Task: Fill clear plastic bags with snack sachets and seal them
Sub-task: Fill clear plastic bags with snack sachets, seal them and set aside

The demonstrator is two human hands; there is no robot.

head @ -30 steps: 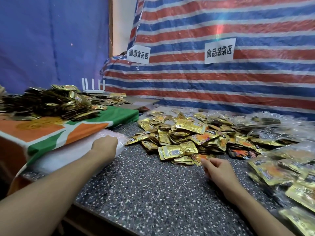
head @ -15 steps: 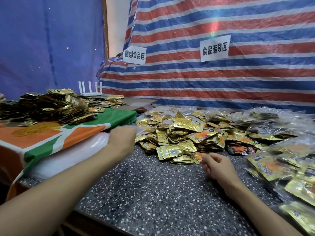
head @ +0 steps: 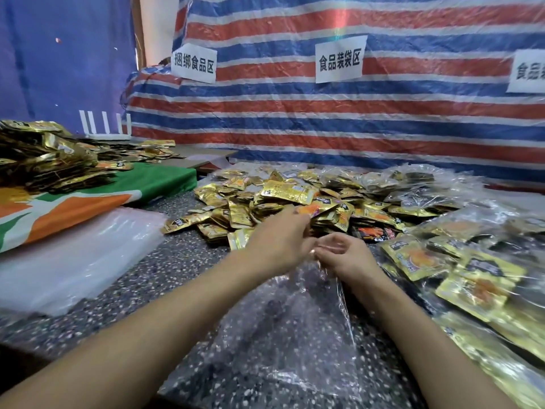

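Note:
An empty clear plastic bag lies stretched over the speckled table between my forearms. My left hand and my right hand meet at its far edge, and both pinch the thin film there. Just beyond my hands spreads a heap of gold snack sachets. A stack of flat clear bags lies at the left, away from both hands.
Filled clear bags of sachets crowd the right side of the speckled table. A raised box with a green and orange cloth carries a dark sachet pile at the left. A striped tarp closes the back.
My left hand left the stack of flat bags and came right, bringing one clear bag to the middle. My right hand now pinches the bag's edge together with it.

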